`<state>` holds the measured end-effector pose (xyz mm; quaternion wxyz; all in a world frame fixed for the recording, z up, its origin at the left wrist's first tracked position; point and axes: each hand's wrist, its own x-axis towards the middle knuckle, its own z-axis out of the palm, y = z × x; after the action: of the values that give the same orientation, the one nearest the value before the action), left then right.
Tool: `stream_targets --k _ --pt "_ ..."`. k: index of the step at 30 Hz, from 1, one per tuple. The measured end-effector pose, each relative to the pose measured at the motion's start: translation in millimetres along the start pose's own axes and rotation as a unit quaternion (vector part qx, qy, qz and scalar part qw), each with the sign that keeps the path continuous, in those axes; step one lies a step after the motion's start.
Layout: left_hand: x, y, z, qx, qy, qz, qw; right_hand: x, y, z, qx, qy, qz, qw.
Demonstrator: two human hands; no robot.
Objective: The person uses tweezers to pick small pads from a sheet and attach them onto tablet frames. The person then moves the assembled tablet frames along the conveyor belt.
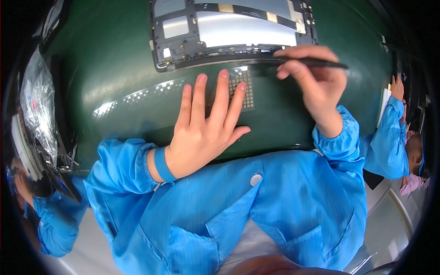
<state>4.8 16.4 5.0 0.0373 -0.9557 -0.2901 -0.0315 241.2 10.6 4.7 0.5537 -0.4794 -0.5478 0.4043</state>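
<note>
My left hand (201,133) lies flat, fingers spread, on a clear plastic sheet (133,103) on the green work surface. Under and beside its fingertips shows a grid of small tan square pads (248,91) on the sheet. My right hand (321,85) pinches black tweezers (316,62), their tip pointing left at the near edge of a device housing (176,55). This black frame holds silver metal plates, a dark ribbon strip with gold patches, and small parts along its rim. Whether the tweezer tip touches the housing cannot be told.
A clear plastic bag (39,103) lies at the left edge beside dark parts. Co-workers in blue sleeves sit at both sides; one person's hand (397,89) rests by the right edge. The green mat (114,50) spreads around the housing.
</note>
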Motion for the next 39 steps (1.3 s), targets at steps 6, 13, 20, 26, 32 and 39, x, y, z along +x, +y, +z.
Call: stream_targets --k 6,13,20,26,32,39 --pt "3.9 -0.6 -3.8 0.003 -0.011 0.016 1.000 2.2 15.4 -57.1 -0.071 0.061 -0.039 0.995" --pt "4.9 -1.5 -4.5 0.006 -0.012 0.021 1.000 3.1 14.9 -55.0 -0.110 0.040 -0.045 0.992" --pt "4.2 -1.3 -3.6 0.008 -0.007 0.021 1.000 5.6 12.8 -50.9 -0.123 0.015 -0.062 0.990" --pt "3.3 -0.5 -4.0 -0.011 -0.001 0.013 1.000 5.3 9.7 -43.8 -0.089 0.008 -0.115 0.989" --pt "5.7 -0.8 -4.8 -0.029 0.004 0.015 0.999 -13.0 -1.0 9.4 -0.020 -0.023 0.061 0.998" --pt "4.9 -1.5 0.5 -0.046 0.017 0.014 0.999 -12.8 6.0 14.7 0.003 -0.022 0.106 0.994"
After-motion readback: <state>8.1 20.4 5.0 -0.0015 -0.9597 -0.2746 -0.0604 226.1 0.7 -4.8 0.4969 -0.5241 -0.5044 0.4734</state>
